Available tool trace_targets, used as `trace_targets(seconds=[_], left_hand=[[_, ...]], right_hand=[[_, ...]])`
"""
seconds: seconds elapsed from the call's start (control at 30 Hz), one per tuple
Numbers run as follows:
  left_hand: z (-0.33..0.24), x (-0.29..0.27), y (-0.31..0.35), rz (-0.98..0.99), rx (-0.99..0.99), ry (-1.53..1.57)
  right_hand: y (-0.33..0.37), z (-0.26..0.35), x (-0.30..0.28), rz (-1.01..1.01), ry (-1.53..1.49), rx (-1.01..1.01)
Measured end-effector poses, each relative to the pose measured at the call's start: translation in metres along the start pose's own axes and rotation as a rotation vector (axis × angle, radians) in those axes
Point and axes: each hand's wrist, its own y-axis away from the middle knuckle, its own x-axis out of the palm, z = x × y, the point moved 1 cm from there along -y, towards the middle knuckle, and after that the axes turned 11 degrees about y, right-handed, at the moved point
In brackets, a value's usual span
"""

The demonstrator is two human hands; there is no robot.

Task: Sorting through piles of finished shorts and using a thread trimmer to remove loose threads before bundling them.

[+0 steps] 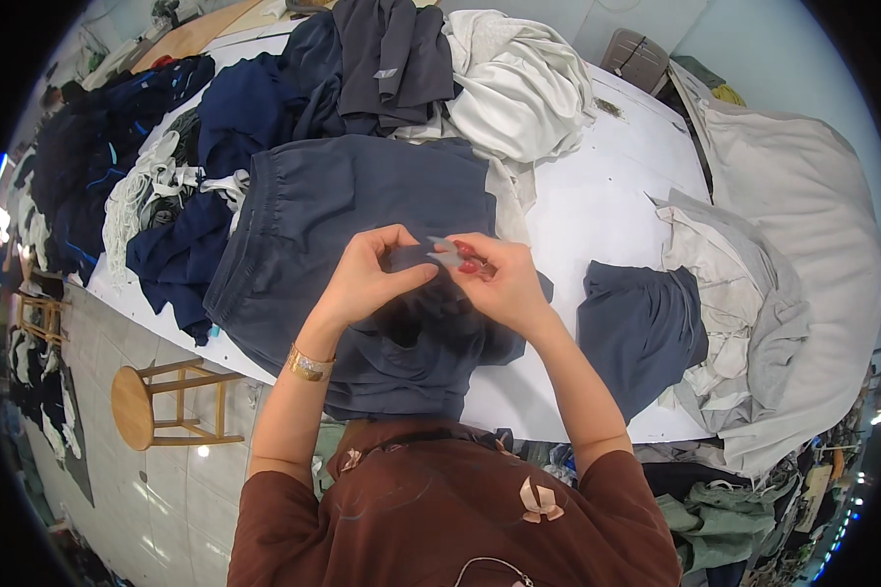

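Note:
Dark blue-grey pants (323, 210) with a gathered elastic waistband are spread in front of me, the waistband toward the left. My left hand (367, 274) is closed over them, thumb and forefinger pinching a raised bit of the dark cloth. Close beside it, my right hand (504, 284) grips small thread snips (467, 256) with red handles and grey blades. The blades point left, toward the pinched cloth, and stand a little apart. Whether they touch the cloth I cannot tell.
Under the pants is a white table (597, 196). Folded dark pants (636, 333) and light grey cloth (724, 323) lie to the right. White fabric (519, 83), dark grey garments (394, 64) and navy garments (250, 108) are heaped behind. A wooden stool (132, 406) stands at left.

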Motion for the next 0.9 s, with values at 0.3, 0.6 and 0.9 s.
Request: trace_targets(seconds=[0.3,0.6,0.9], left_hand=[[-0.004,0.003,0.002,-0.001,-0.008,-0.057],[-0.011,0.0,0.003,0.042,-0.118,0.19],[-0.009,0.001,0.002,0.052,-0.128,0.171]], right_hand=[[-0.003,0.01,-0.001,-0.117,0.208,-0.101],[0.005,-0.003,-0.02,0.01,0.407,-0.203],[0.005,-0.01,-0.018,-0.024,0.563,-0.291]])
